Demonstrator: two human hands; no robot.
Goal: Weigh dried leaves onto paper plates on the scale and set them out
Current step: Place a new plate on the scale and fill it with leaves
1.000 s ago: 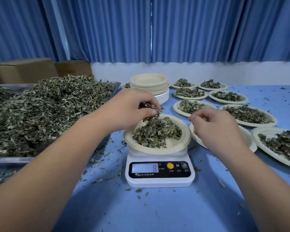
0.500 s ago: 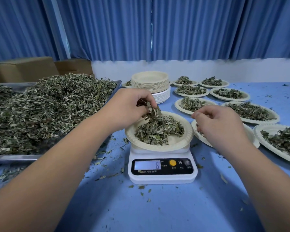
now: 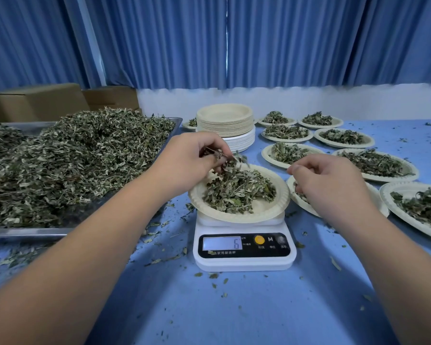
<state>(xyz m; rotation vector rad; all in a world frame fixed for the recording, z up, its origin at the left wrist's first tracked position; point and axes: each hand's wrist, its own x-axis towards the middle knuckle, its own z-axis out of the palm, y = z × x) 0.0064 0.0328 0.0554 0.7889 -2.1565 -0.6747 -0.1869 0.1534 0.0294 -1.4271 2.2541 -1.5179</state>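
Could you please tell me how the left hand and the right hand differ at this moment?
The left hand pinches dried leaves over the plate on the scale; the right hand shows no leaves. The left hand is above that plate, the right hand beside it over a neighbouring plate. Both have curled fingers.

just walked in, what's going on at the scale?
A person is weighing out portions. The left hand pinches a tuft of dried leaves over the paper plate on the scale, whose display reads 6. The right hand hovers beside it, fingers curled; whether it holds anything is unclear. Filled plates sit to the right, the bulk tray to the left.
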